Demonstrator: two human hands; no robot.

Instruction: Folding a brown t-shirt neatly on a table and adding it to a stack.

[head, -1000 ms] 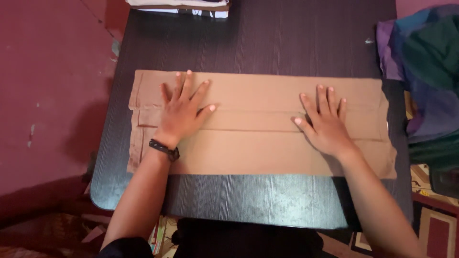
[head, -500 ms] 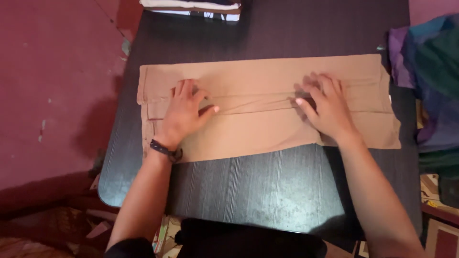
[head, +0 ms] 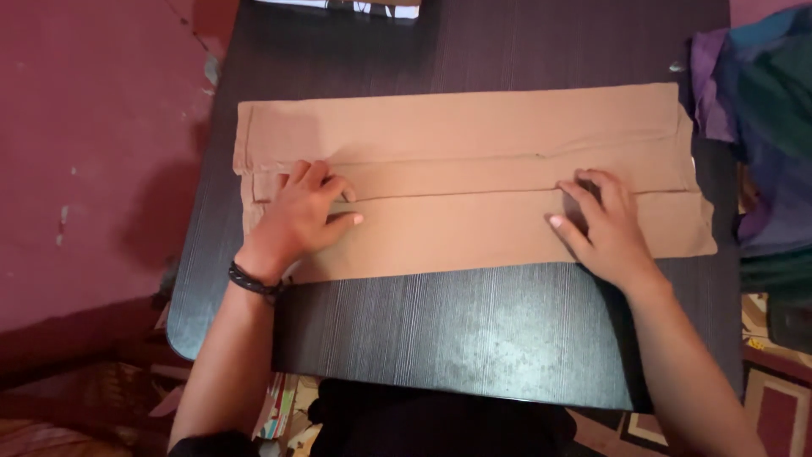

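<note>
head | both hands flat, released, on tan cloth [head: 474,161] | clothes pile [head: 753,127] right of table [head: 457,338]

Home room: dark wooden table [head: 474,330], maroon wall [head: 93,127], patterned rug [head: 774,398], heaped clothes [head: 761,110].

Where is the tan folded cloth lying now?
The tan folded cloth lies flat across the dark wooden table, under both hands, left of the coloured clothes pile.

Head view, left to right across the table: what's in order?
Dark red wall → left hand with black braided wristband, fingers curled on the folded tan cloth → right hand on the same cloth → heap of purple, blue and green fabric.
</note>
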